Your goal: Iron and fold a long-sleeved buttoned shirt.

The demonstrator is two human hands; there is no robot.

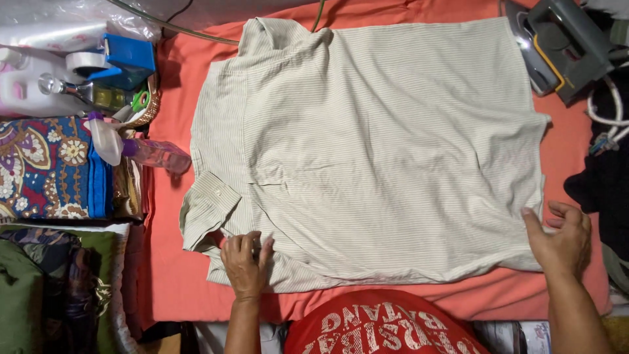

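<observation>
On an orange-covered ironing surface (177,275), a pale striped shirt (386,144) lies spread flat, collar to the left, hem to the right, taking up most of the cloth. L hand (246,262) rests palm-down on the shirt's near edge by the shoulder, just below a short sleeve w/ a button; fingers flat, gripping nothing. R hand (560,239) sits at the near hem corner, fingers loosely curled, thumb on the fabric edge; can't tell whether it pinches the cloth. An iron (560,46) lies at far right, just beyond the hem, its cord (606,111) trailing alongside. Left of the surface: a spray bottle (141,151), a blue tape dispenser (121,59), scissors w/ green handles (139,99), and a folded patterned cloth (46,167). Person's red top (380,328) shows at bottom center.
</observation>
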